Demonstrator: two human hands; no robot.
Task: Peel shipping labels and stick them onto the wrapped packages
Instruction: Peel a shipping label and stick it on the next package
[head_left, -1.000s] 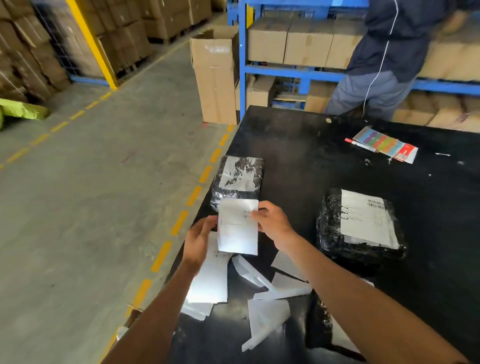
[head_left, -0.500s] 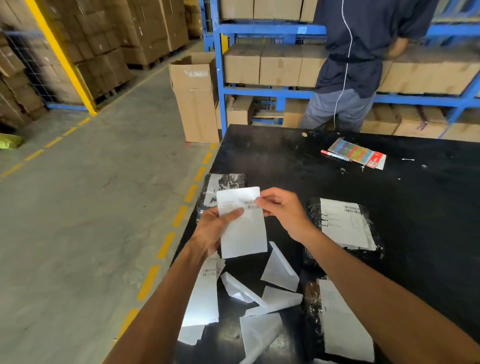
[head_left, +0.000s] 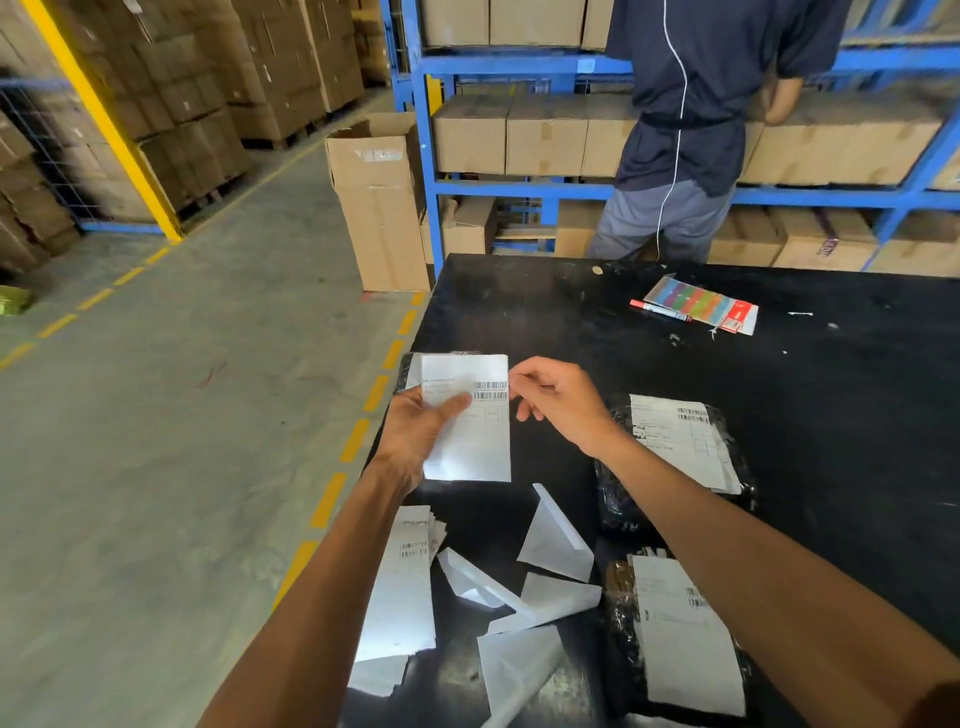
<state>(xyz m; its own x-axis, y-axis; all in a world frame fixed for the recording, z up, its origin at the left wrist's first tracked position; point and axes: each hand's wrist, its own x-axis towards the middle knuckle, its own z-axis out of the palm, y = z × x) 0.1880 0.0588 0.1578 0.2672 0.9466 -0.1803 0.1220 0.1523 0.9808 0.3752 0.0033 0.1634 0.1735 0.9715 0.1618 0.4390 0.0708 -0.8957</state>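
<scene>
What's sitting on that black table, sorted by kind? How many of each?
Black plastic-wrapped packages: 3 (one mostly hidden behind the white shipping label in hand)
Stack of unpeeled white labels: 1
Loose white backing-paper pieces: 4
Red marker pen: 1
Rainbow-striped flat packet: 1
Total: 10

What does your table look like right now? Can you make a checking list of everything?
Surface: black table, scuffed.
Job's things: held label; label stack; two labelled packages; another package behind the held label.
Clutter: peeled backing papers; red pen; colourful sticker sheet.
Hands: left hand grips the label; right hand pinches its top corner.
Cables: nothing seen on the table.
Surroundings: cardboard boxes, blue racks, another person.
</scene>
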